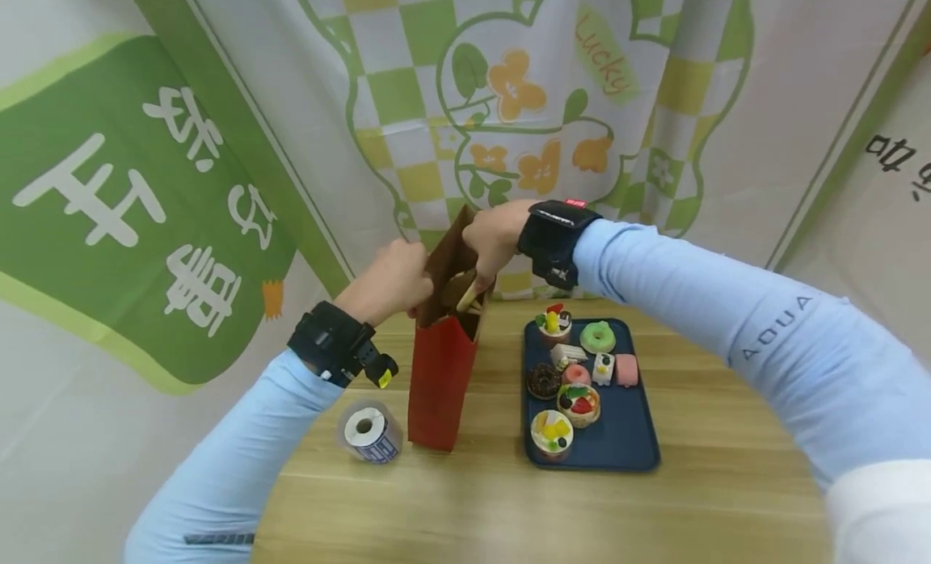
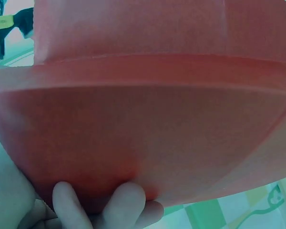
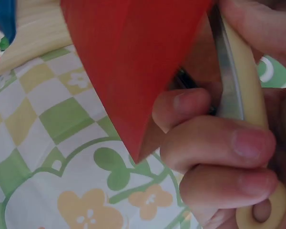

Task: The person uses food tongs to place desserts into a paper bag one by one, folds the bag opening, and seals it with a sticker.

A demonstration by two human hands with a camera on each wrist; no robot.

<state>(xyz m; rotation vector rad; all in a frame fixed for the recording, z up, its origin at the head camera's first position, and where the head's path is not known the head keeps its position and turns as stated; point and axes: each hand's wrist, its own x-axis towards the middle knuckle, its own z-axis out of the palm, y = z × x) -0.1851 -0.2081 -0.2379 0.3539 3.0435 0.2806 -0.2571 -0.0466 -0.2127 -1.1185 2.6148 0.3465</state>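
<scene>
A tall red paper bag with a brown inside stands upright on the table, its mouth open. My left hand grips the left side of its rim; in the left wrist view the fingertips press against the red paper. At the right side of the mouth, my right hand reaches in from above. It holds tongs with cream handles, a metal strip and a ring at the end. The tongs point down into the bag, where their tips are hidden.
Right of the bag lies a dark blue tray with several toy cakes and pastries, among them a green donut and a chocolate donut. A roll of labels stands left of the bag. A patterned curtain hangs behind the table.
</scene>
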